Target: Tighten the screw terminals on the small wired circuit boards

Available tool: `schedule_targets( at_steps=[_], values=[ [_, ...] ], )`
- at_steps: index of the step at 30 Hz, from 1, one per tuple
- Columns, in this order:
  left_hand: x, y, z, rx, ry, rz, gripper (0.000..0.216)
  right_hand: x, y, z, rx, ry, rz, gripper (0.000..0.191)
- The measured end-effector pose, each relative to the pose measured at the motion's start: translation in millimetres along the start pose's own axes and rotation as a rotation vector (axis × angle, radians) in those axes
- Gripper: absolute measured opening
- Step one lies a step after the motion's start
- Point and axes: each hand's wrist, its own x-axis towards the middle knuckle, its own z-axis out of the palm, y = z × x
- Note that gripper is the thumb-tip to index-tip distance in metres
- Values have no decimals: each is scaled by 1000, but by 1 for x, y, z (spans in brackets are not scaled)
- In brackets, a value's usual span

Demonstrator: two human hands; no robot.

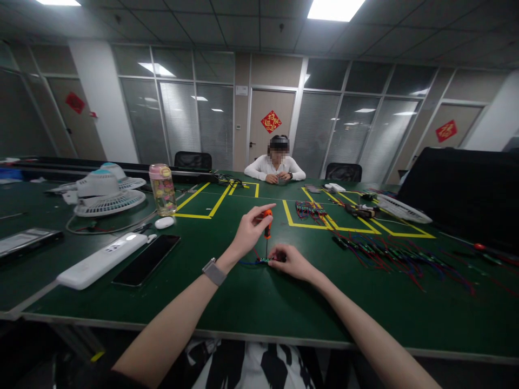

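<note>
The left hand [250, 229] was closed around a screwdriver [267, 222] – thumb and fingers gripping its orange handle, the shaft standing upright with the tip down on a connector [263, 261]. The right hand [290, 260] lay low on the table [259, 302], just right of that tip, fingers curled and pinching the connector in place. Thin red and blue leads ran out from it toward the left hand's wrist, which bore a watch [213, 272].

Left of the left hand lay a dark phone [146, 259] and, beside it, a white power strip [101, 260]. Farther left and back stood a pink bottle [162, 189] and two white fans [106, 193], tilted face up.

Right of the right hand a loose bundle [389, 255] of red, blue and green wires spread over the table; a smaller bunch [308, 209] lay beyond both hands, inside a box of yellow tape. At the far end of the table – well apart from the hands – a person [275, 166] in white sat with both hands together on the surface.
</note>
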Motion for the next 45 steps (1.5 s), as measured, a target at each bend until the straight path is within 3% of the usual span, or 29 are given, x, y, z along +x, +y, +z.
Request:
schedule_targets(
  at_steps=[3,8,13,18,24,29,34,45],
  values=[
    [0,0,0,55,37,19,33,0,-1,0,3,-2,2,11],
    [1,2,-1,-64,-28,-5,35,0,0,0,14,-10,-22,10],
    [2,-2,-2,20,71,17,32,-1,1,-2,20,-19,-24,11],
    [2,-3,-2,-56,-36,-20,37,-1,1,-3,40,-33,-26,13],
    [0,0,-2,199,101,90,30,0,1,-2,27,-27,4,13],
    [1,0,-2,20,7,26,34,0,0,-1,18,-15,6,12],
    [1,-3,-2,73,82,61,30,1,1,0,12,-12,13,14],
    [1,2,-3,26,-6,39,33,0,-2,4,-19,26,-38,15]
  ],
)
